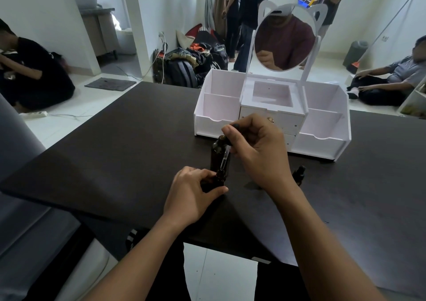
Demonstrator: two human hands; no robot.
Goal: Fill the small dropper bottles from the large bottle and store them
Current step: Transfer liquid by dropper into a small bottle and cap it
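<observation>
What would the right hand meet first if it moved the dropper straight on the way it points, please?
Probably the mouth of the small bottle, gripped by the left hand just under the tip of the dropper in the right hand. The large bottle stands close behind, so depth is uncertain.

The left hand (191, 193) covers most of the small dropper bottle (220, 178), and the right hand (255, 148) half hides a second bottle (300, 173).

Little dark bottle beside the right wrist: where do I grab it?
Pinch the small dark dropper bottle round its body, under the black cap, coming from the right: it stands upright on the dark table, and the right hand and wrist crowd its left.
</observation>
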